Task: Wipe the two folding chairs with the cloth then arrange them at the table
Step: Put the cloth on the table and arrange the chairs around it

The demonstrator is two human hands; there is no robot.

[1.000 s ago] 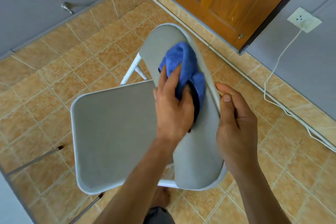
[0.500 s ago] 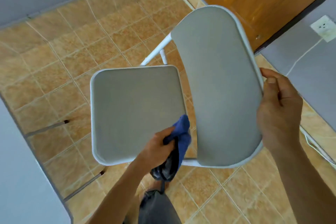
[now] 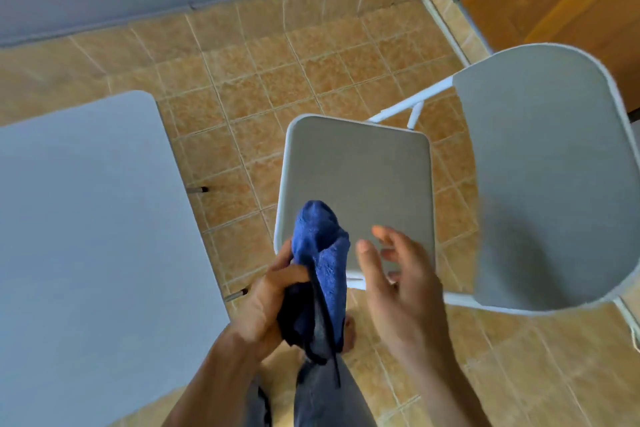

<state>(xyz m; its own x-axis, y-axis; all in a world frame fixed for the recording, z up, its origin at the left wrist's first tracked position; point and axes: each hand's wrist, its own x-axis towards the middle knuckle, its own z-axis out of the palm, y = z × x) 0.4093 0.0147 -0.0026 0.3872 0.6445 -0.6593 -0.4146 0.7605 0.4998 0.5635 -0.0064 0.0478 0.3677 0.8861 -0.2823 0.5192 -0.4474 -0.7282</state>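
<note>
R hand (image 3: 401,284) now off chair backrest (image 3: 554,184), fingers loose, beside blue cloth (image 3: 322,253) tight in L hand (image 3: 266,302).

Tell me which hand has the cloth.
The left hand: it grips the blue cloth; the right hand beside it is open and holds nothing.

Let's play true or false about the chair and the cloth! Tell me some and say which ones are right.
1. The left hand holds the blue cloth. True.
2. The right hand grips the backrest of the folding chair. False: it is open and holds nothing.
3. The folding chair is folded shut. False: it stands unfolded, with its seat out flat.
4. A grey table is to the left of the chair. True.
</note>
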